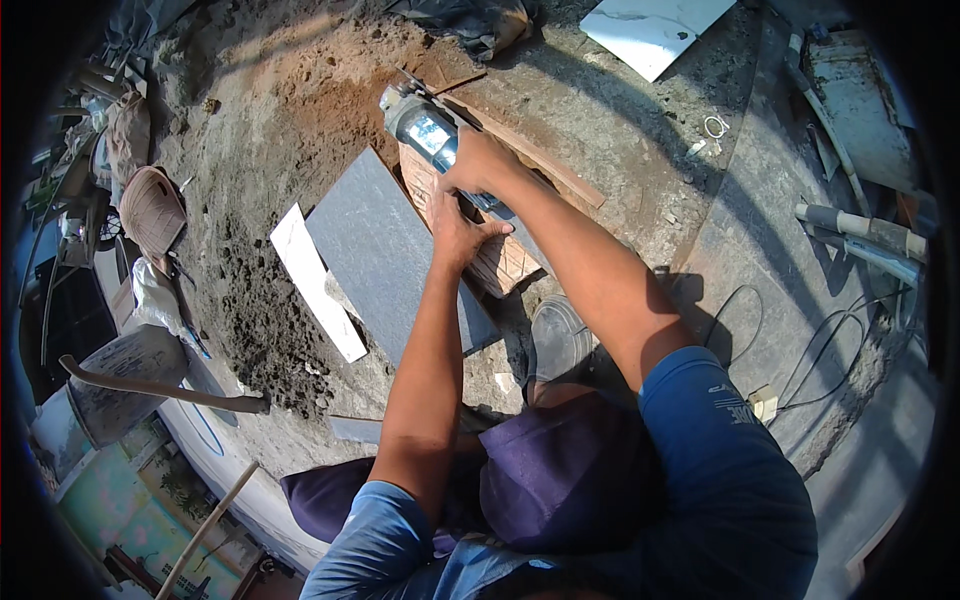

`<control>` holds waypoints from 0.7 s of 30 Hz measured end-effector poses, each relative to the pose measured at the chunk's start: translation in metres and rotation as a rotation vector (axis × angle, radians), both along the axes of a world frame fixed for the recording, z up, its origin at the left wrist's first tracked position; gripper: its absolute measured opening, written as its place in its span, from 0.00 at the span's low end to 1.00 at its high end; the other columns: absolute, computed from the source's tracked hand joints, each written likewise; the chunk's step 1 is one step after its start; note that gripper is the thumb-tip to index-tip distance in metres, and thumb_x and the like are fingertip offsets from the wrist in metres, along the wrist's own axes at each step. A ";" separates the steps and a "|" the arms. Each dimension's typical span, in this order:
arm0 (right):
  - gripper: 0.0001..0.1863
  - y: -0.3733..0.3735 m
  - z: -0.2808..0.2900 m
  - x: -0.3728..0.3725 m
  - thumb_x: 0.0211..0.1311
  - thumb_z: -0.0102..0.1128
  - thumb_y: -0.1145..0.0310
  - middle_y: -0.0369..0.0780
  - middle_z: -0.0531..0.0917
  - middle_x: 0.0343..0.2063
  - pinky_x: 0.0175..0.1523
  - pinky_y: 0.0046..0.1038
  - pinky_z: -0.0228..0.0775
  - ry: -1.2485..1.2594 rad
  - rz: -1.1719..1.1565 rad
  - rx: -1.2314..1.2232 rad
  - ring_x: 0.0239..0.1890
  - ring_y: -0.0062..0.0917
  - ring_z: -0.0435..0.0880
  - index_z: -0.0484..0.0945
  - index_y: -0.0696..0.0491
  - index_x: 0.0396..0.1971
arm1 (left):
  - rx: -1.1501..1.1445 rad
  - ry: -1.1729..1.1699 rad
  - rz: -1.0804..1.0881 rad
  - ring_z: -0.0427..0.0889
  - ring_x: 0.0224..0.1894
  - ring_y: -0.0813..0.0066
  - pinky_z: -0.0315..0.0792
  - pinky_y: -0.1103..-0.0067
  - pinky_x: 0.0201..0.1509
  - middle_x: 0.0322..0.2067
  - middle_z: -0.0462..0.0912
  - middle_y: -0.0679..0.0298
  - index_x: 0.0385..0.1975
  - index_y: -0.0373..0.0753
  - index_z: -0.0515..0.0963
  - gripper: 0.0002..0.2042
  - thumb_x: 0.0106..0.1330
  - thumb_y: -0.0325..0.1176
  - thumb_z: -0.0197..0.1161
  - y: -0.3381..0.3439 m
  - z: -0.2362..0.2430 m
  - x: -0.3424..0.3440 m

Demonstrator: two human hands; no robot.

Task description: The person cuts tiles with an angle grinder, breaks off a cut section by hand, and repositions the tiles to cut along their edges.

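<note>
Grinder (420,128) sits in your right hand (482,163), fingers wrapped round its body, over the far part of a brown ridged tile (507,267). Your left hand (458,236) is over that tile, thumb spread; I cannot tell whether its fingers grip anything. Leftward lie a grey slab (368,235) and a white strip (312,285); rightward, a wooden strip (545,158).

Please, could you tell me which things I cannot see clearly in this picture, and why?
In the head view:
Grinder, part of its body: covered by the right grip.
What the left grip bears on, grinder or brown slab: the hand's own back covers the contact.
Grey tile, one part: behind the left forearm.
White tile, far end: cut off by the top edge.
Shoe, heel: hidden by the bent leg.
</note>
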State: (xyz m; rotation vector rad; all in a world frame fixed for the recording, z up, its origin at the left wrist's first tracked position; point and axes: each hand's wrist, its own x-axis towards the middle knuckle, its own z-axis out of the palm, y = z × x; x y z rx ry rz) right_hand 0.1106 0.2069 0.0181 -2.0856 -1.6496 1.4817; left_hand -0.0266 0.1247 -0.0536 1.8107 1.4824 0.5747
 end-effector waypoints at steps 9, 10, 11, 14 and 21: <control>0.43 -0.011 -0.005 0.005 0.39 0.80 0.59 0.54 0.82 0.56 0.64 0.40 0.76 -0.008 -0.005 0.027 0.60 0.45 0.83 0.74 0.59 0.59 | 0.083 0.027 0.015 0.73 0.61 0.48 0.66 0.62 0.67 0.57 0.77 0.52 0.58 0.35 0.73 0.48 0.32 0.42 0.90 -0.003 -0.014 -0.003; 0.44 -0.013 -0.004 0.006 0.39 0.80 0.59 0.54 0.82 0.56 0.64 0.40 0.76 -0.001 -0.004 0.028 0.60 0.45 0.83 0.74 0.59 0.59 | 0.076 0.034 0.021 0.73 0.61 0.48 0.66 0.61 0.67 0.57 0.77 0.52 0.58 0.34 0.74 0.47 0.32 0.42 0.90 -0.003 -0.014 -0.004; 0.44 -0.014 -0.003 0.006 0.39 0.80 0.59 0.54 0.82 0.56 0.64 0.40 0.76 0.001 -0.007 0.026 0.60 0.45 0.83 0.74 0.59 0.59 | 0.071 0.040 0.027 0.74 0.61 0.48 0.66 0.61 0.67 0.57 0.77 0.52 0.57 0.34 0.74 0.47 0.31 0.41 0.90 -0.002 -0.014 -0.006; 0.44 -0.017 0.000 0.009 0.39 0.80 0.57 0.55 0.82 0.56 0.65 0.40 0.75 -0.002 0.012 0.013 0.61 0.45 0.82 0.74 0.59 0.59 | -0.130 0.038 0.013 0.48 0.79 0.39 0.44 0.57 0.81 0.77 0.49 0.36 0.67 0.37 0.70 0.58 0.28 0.50 0.89 0.001 -0.014 -0.007; 0.44 -0.028 -0.004 0.016 0.35 0.77 0.58 0.57 0.85 0.49 0.56 0.41 0.79 0.007 -0.015 0.072 0.52 0.49 0.86 0.75 0.63 0.57 | 0.114 0.039 -0.024 0.71 0.65 0.44 0.64 0.59 0.70 0.61 0.74 0.48 0.55 0.34 0.78 0.45 0.31 0.41 0.89 0.000 -0.010 -0.002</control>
